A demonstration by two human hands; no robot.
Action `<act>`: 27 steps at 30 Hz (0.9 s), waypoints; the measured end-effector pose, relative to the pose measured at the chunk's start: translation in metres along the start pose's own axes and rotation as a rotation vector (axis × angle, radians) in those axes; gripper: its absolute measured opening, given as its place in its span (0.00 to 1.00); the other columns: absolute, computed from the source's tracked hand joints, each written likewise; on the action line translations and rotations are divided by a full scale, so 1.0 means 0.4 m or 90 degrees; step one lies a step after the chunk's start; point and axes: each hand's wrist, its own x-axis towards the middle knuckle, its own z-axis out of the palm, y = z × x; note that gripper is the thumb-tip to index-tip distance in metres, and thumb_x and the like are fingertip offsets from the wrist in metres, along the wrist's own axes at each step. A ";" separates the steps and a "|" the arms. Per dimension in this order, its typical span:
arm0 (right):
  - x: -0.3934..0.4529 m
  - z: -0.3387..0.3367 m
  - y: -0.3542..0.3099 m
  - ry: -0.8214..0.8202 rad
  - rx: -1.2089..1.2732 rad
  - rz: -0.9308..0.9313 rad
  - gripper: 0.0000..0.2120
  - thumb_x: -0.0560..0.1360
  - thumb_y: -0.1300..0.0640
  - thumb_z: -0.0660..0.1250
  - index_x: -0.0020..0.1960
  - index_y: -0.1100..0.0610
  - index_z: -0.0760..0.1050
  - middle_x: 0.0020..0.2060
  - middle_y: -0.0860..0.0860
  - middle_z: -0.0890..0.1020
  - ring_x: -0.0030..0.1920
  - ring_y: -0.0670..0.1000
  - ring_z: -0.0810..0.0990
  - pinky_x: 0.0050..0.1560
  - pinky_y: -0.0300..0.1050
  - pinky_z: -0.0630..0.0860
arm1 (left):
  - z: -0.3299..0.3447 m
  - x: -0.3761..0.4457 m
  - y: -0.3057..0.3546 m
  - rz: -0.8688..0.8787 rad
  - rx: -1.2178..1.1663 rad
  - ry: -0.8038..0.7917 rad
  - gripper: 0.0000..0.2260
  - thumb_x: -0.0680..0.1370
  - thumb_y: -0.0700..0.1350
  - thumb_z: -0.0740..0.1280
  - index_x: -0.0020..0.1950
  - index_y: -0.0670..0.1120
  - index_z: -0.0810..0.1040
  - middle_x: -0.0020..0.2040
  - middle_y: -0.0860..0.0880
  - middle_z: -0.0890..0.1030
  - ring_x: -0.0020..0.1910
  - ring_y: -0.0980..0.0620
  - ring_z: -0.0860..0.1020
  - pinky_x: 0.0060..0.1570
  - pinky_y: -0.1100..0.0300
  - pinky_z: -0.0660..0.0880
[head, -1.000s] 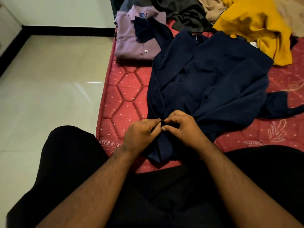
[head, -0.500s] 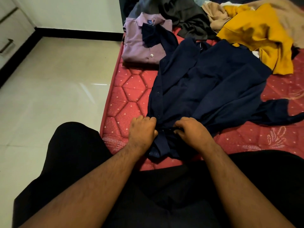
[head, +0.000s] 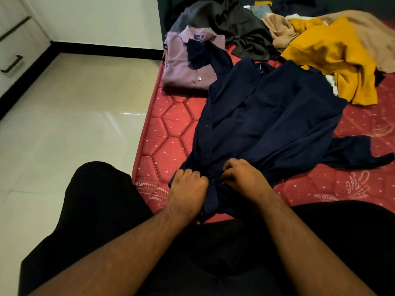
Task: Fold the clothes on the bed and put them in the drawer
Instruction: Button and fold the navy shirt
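Now both hands at the near hem of the navy shirt (head: 267, 116) spread on the red mattress (head: 168, 133), left hand (head: 188, 186) fisted in its cloth, right hand (head: 245, 178) pinching the placket, folded mauve shirt (head: 181, 65) beyond.

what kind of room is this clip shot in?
Most likely a bedroom at home. A red quilted mattress is strewn with clothes, among them a folded mauve shirt and a navy shirt, and white drawers stand by a tiled floor.
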 end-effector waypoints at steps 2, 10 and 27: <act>0.006 -0.001 0.002 -0.035 -0.007 0.027 0.08 0.76 0.51 0.68 0.53 0.49 0.82 0.56 0.46 0.74 0.58 0.50 0.71 0.51 0.47 0.75 | -0.019 0.003 0.003 -0.029 -0.026 -0.069 0.10 0.75 0.48 0.64 0.44 0.46 0.83 0.43 0.48 0.82 0.47 0.46 0.79 0.50 0.53 0.70; 0.023 0.003 0.004 -0.031 -0.015 0.049 0.11 0.77 0.52 0.65 0.58 0.49 0.77 0.54 0.49 0.74 0.56 0.51 0.74 0.48 0.47 0.74 | -0.027 0.099 -0.037 -0.181 -0.144 -0.094 0.16 0.78 0.59 0.63 0.48 0.48 0.79 0.49 0.47 0.83 0.52 0.44 0.80 0.57 0.51 0.66; 0.026 -0.017 0.001 -0.009 -0.129 -0.007 0.10 0.77 0.51 0.63 0.53 0.52 0.81 0.56 0.48 0.76 0.55 0.53 0.72 0.50 0.46 0.69 | -0.026 0.142 -0.043 -0.408 -0.839 0.159 0.08 0.71 0.33 0.64 0.39 0.43 0.80 0.34 0.47 0.79 0.33 0.51 0.74 0.37 0.56 0.73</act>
